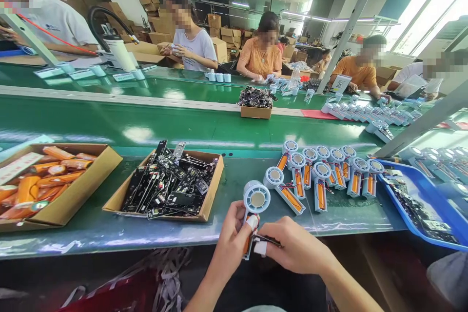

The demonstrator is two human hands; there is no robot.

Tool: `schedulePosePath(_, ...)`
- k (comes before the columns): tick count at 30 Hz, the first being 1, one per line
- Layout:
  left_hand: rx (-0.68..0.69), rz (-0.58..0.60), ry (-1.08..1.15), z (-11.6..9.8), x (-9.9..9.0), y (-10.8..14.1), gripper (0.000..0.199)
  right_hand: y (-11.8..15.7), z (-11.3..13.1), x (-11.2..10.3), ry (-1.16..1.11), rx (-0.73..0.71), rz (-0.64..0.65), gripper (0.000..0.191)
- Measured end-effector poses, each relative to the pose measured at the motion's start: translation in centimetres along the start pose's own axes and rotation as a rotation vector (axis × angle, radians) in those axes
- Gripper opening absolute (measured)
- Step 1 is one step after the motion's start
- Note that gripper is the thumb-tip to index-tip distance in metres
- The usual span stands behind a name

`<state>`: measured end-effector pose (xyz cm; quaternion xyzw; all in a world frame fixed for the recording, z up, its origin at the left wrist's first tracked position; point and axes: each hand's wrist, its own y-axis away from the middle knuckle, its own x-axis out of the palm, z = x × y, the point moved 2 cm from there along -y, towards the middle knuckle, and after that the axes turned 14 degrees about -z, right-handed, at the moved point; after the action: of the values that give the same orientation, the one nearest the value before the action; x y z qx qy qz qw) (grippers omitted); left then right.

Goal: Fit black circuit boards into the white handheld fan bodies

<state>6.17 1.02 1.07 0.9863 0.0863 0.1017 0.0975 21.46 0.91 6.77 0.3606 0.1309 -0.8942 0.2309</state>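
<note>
My left hand (232, 234) is closed around the handle of a light-blue handheld fan (256, 197), its round head up and its open handle showing an orange battery and thin wires. At the lower end of that handle, my right hand (292, 246) pinches a thin dark strip (269, 240) that looks like a circuit board; my fingers partly hide it. White covers wrap a finger or thumb on each hand. Just beyond my hands stand several more open fan bodies (321, 170) with orange batteries in their handles.
Left of my hands are a cardboard box of black circuit boards (215, 180) and a box of orange batteries (106, 158). A blue tray (402, 214) with boards lies at right. Across the green conveyor (183, 122), several people work near another box (256, 112) and a slanting metal post (351, 24).
</note>
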Motion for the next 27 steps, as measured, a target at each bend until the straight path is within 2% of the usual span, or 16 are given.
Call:
schedulePosePath(2, -0.046, 0.026, 0.039, 0.0, -0.2, 0.0, 0.033, -0.2, -0.6, 0.6, -0.232, 0.111, -0.026, 0.023)
schedulePosePath(4, -0.098, 0.069, 0.102, 0.1, -0.3, 0.1, 0.031, -0.4, -1.0, 1.1, -0.372, 0.212, -0.068, 0.031)
schedulePosePath(9, -0.197, 0.143, 0.337, 0.5, -0.4, 0.5, 0.034, -0.5, -1.1, 2.7, -0.444, 0.262, -0.196, 0.046)
schedulePosePath(13, -0.085, 0.153, 0.284, 0.9, -0.4, 0.8, 0.042, -0.4, -1.6, 4.0, -0.571, 0.305, -0.314, 0.055)
schedulePosePath(16, 0.006, 0.138, 0.149, 0.8, -0.2, 0.7, 0.042, -0.4, -1.9, 4.4, -0.674, 0.356, -0.334, 0.060)
schedulePosePath(19, 0.034, 0.095, 0.050, 0.5, 0.1, 0.6, 0.035, -0.1, -1.8, 4.3, -0.740, 0.415, -0.347, 0.061)
schedulePosePath(23, 0.045, -0.054, -0.032, 0.0, 0.5, 0.6, 0.026, 1.3, -1.4, 4.6, -0.670, 0.400, -0.486, 0.044)
schedulePosePath(27, 0.040, -0.143, -0.039, -0.2, 0.9, 0.4, 0.017, 3.0, -1.4, 5.7, -0.335, 0.226, -0.739, 0.037)
